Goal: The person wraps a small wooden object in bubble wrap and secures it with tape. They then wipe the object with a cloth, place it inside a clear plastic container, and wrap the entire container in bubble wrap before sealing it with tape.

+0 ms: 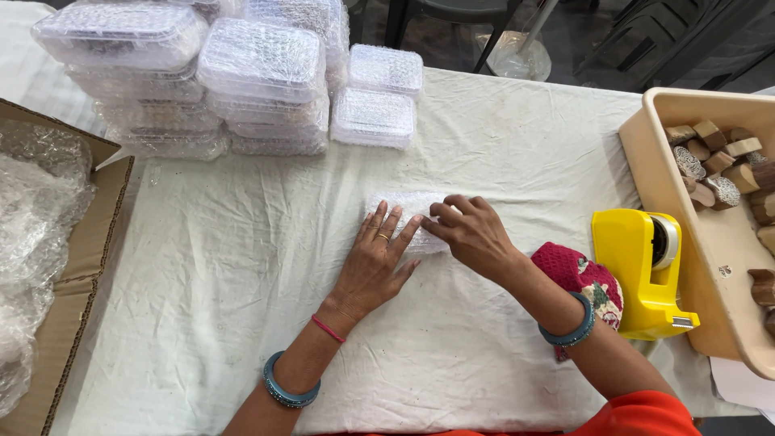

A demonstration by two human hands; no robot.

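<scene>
Where the white cloth (242, 266) covers the table, a small parcel wrapped in bubble wrap (412, 211) lies near the middle. Left hand (373, 262): flat, fingers spread, pressing the parcel's near edge. Right hand (472, 234): fingers curled onto the parcel's right end, pinching the wrap. Hands side by side, nearly touching. Beyond: stacked clear plastic boxes (258, 73), each holding bubble wrap. Right: pink pouch (581, 274), yellow tape dispenser (642, 270), beige tray (718, 274) of wooden blocks (718, 161). Left: cardboard box (85, 266) of loose bubble wrap.
</scene>
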